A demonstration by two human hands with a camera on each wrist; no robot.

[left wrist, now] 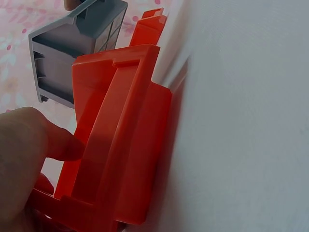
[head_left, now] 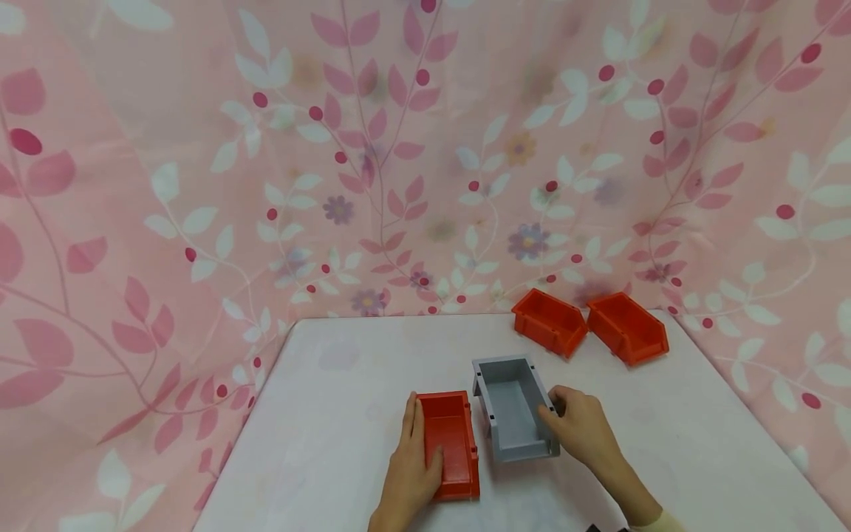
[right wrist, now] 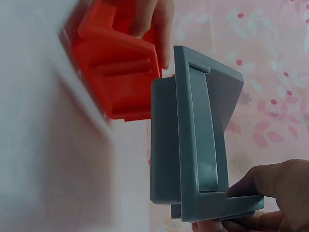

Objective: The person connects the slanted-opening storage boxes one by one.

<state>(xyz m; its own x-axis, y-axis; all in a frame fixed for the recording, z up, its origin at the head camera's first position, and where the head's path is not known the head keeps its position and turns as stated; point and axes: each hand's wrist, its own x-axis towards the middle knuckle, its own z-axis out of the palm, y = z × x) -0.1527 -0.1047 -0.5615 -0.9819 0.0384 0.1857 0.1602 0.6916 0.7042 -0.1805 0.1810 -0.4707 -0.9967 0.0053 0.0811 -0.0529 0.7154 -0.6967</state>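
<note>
A red plastic storage bin [head_left: 452, 443] sits on the table near its front. My left hand [head_left: 411, 467] grips its left wall, thumb inside and fingers along the outside. Just right of it, a grey storage bin [head_left: 512, 410] is held up off the table by my right hand [head_left: 580, 423]. The right thumb hooks over the grey bin's right wall, with the other fingers underneath and outside. In the right wrist view the grey bin [right wrist: 203, 135] hangs beside the red bin [right wrist: 120, 82]. Both bins look hollow inside.
Two more red bins, one [head_left: 550, 322] and another [head_left: 628, 327], stand side by side at the table's back right. Behind the white table [head_left: 332, 414] hangs a pink floral curtain [head_left: 399, 148], which also runs along both sides.
</note>
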